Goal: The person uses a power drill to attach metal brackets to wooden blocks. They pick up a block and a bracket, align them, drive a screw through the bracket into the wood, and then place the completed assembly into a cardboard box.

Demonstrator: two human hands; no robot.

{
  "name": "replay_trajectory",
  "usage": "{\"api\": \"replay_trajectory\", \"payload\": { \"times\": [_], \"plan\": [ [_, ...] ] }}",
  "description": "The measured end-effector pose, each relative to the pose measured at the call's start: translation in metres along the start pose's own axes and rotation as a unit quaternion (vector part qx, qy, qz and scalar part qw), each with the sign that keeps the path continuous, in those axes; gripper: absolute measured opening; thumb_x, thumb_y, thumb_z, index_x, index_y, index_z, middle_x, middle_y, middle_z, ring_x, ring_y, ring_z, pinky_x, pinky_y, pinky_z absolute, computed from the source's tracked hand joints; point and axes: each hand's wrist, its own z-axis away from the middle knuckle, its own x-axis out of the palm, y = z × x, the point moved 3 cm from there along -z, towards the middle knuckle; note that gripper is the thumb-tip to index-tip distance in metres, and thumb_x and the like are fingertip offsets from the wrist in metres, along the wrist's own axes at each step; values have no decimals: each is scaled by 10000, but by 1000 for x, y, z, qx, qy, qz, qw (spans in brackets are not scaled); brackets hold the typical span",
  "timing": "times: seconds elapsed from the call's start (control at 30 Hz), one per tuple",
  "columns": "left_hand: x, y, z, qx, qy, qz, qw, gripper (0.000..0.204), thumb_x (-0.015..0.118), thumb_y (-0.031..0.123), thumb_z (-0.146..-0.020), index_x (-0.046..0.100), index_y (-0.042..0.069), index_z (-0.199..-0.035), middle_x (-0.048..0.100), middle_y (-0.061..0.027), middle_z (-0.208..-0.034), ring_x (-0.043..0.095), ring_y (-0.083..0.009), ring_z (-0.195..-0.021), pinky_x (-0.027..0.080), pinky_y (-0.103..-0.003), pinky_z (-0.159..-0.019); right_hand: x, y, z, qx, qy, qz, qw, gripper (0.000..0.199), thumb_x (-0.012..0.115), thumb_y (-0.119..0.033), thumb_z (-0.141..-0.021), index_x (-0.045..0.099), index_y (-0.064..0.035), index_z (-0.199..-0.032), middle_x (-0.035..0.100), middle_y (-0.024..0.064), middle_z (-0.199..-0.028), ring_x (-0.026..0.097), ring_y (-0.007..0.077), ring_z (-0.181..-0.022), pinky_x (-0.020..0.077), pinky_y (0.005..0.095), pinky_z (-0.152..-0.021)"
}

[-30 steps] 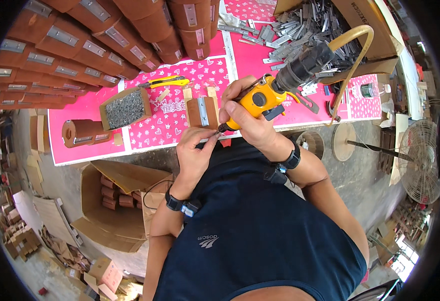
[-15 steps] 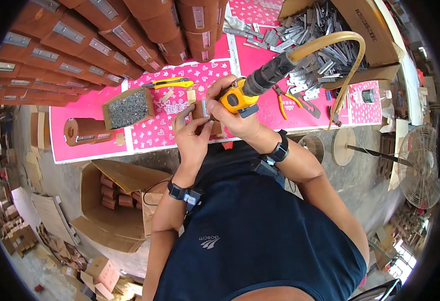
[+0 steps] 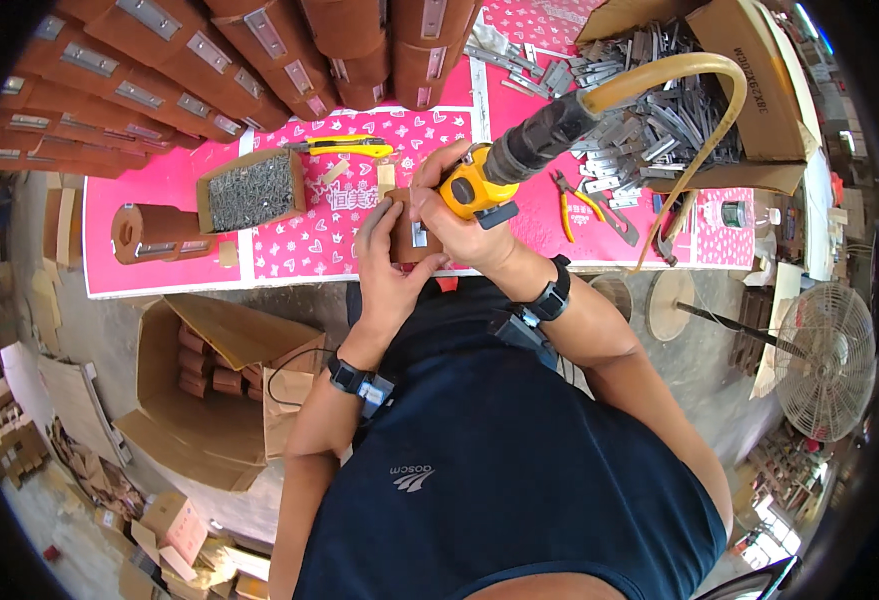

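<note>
Pneumatic screwdriver (image 3: 499, 175): yellow-and-black body trailing a curved tan air hose (image 3: 704, 110), lying tilted, tip pointing down at workpiece. Brown wooden block (image 3: 406, 232): carrying a small metal plate, sitting at the pink table's near edge.

Open brown carton (image 3: 221, 385) on floor; brown carton (image 3: 759, 75) on table, top right.

The right hand (image 3: 459, 225) is covering the driver's (image 3: 479, 185) tip and most of the brown piece (image 3: 404, 235), the rows of brown blocks (image 3: 209, 60) are getting cut off up top, and the box's (image 3: 251, 190) contents are looking too tiny to tell.
</note>
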Motion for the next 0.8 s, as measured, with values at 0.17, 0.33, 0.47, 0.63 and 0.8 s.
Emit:
{"api": "replay_trajectory", "payload": {
  "times": [0.17, 0.33, 0.47, 0.63, 0.8],
  "plan": [
    [1, -2, 2, -4, -6, 1, 1000, 942, 949, 235, -660, 482, 19, -1449, 468, -205, -1488, 467, -377, -1361, 411, -459, -1128, 2, 3, 3, 23, 9, -5, 1000, 213, 576, 104, -850, 489, -28, -991, 598, 77, -804, 624, 148, -713, 526, 303, -665],
    [3, -4, 2, 3, -10, -10, 1000, 935, 942, 233, -671, 480, 20, -1456, 466, -204, -1494, 470, -382, -1360, 412, -460, -1129, 4, 4, 3, 26, -26, 18, 999, 217, 618, 71, -843, 494, -28, -990, 597, 66, -799, 618, 142, -726, 520, 301, -672],
    [3, -9, 6, -13, -8, -8, 1000, 922, 935, 221, -678, 482, 21, -1455, 478, -203, -1486, 477, -378, -1357, 414, -451, -1127, 5, 7, 7, 43, -58, 3, 997, 219, 657, 51, -839, 516, -38, -980, 609, 67, -838, 614, 135, -764, 511, 295, -678],
    [-13, 4, -5, 11, -32, -25, 999, 854, 921, 216, -699, 516, 43, -1431, 505, -197, -1464, 493, -368, -1345, 424, -455, -1118, -15, -1, 16, -30, -16, -16, 999, 262, 662, 52, -857, 528, -28, -1068, 621, 94, -924, 623, 155, -813, 529, 304, -732],
    [-83, -7, -46, 80, 73, -147, 983, 244, 811, 187, -854, 738, 61, -1051, 705, -115, -1068, 633, -302, -1089, 478, -433, -984, -63, -12, 40, -24, 62, 2, 998, 299, 643, 88, -873, 512, -38, -1110, 637, 93, -942, 630, 151, -837, 534, 302, -766]
  ]
}}
